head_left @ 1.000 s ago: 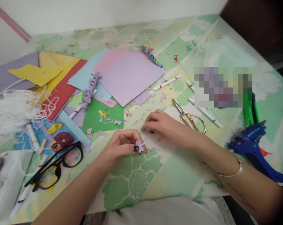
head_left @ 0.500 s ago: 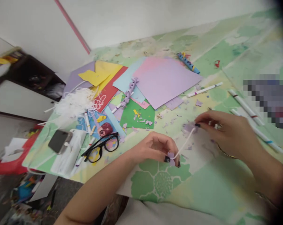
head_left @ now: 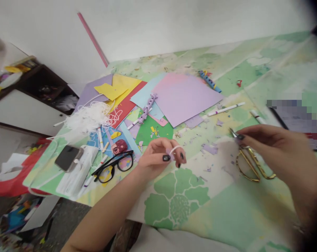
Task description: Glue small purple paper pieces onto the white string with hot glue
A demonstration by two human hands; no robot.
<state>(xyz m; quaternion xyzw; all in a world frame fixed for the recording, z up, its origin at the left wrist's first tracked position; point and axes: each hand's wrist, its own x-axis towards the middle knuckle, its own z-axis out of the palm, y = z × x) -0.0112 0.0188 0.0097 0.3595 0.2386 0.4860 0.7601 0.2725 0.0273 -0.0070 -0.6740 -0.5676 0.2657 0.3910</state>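
Note:
My left hand (head_left: 160, 154) is closed above the table, pinching a short white string (head_left: 176, 147) and a small purple piece (head_left: 171, 156) between thumb and fingers. To the right, my right hand (head_left: 279, 150) grips scissors (head_left: 250, 163) near their pivot. Their gold handles hang below the fingers, and the short blades point up and to the left. Purple foam scraps (head_left: 210, 148) lie on the table between the hands.
Black eyeglasses (head_left: 113, 166), a phone (head_left: 68, 158) and a tangle of white string (head_left: 88, 115) lie left. Behind are coloured sheets (head_left: 187, 96), a purple rolled piece (head_left: 147, 108) and a blue rolled piece (head_left: 210, 81). Markers (head_left: 226, 109) and a pixelated dark object (head_left: 300, 119) lie right.
My right hand has let go of the string's end and now holds the scissors. My left hand has moved up and left with the string and purple piece.

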